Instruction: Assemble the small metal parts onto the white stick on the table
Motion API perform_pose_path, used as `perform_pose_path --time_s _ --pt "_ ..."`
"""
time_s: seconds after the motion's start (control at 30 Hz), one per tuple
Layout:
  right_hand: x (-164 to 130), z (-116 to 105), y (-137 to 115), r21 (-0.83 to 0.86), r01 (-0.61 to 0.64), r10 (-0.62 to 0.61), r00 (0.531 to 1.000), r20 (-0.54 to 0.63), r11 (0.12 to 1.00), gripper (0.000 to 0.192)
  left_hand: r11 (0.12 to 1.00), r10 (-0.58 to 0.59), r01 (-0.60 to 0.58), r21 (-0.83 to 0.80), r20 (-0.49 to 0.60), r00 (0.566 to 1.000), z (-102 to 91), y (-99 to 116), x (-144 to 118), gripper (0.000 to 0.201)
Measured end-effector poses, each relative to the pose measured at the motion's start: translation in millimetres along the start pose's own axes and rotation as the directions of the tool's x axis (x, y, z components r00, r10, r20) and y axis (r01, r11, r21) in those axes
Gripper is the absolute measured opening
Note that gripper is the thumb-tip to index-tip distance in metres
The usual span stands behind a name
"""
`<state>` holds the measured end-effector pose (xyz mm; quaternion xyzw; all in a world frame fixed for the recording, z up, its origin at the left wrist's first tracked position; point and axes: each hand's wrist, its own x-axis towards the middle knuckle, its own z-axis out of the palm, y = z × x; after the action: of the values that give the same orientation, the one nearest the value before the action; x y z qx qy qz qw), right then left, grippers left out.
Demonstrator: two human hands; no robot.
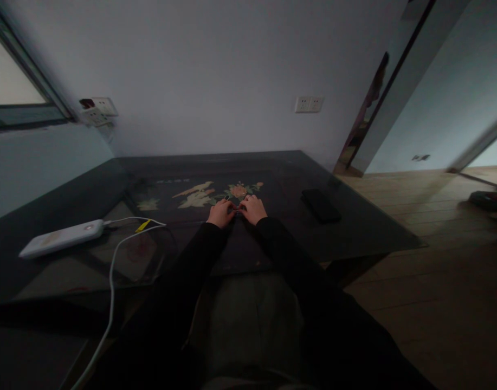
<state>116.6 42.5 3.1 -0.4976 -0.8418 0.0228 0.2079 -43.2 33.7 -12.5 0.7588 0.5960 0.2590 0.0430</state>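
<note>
Both hands are close together over the middle of a dark glass-topped table (354, 233). The fingers of my left hand (221, 213) are bent and pinched at the thumb side. Facing it, my right hand (253, 209) is closed in a similar pinch. Between the fingertips is a small, thin, dark thing (237, 210), too small and dim to name. Beneath and beyond the hands, a picture of pale birds (197, 195) and an orange flower (238, 190) decorates the tabletop.
A white power bank (63, 238) lies at the left, with a white cable (113, 265) running off the front edge and a yellow tag (143, 226) on it. A black phone-like slab (320, 205) lies at the right. Behind the table stands a wall with sockets (309, 104).
</note>
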Motion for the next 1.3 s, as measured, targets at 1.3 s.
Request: perform_pose_path --time_s 1.3 --pt "-2 -8 28 0.306 -0.052 0.053 0.999 0.004 0.95 0.032 0.062 -0.254 0.309 -0.949 0.285 0.924 -27.8 26 3 0.021"
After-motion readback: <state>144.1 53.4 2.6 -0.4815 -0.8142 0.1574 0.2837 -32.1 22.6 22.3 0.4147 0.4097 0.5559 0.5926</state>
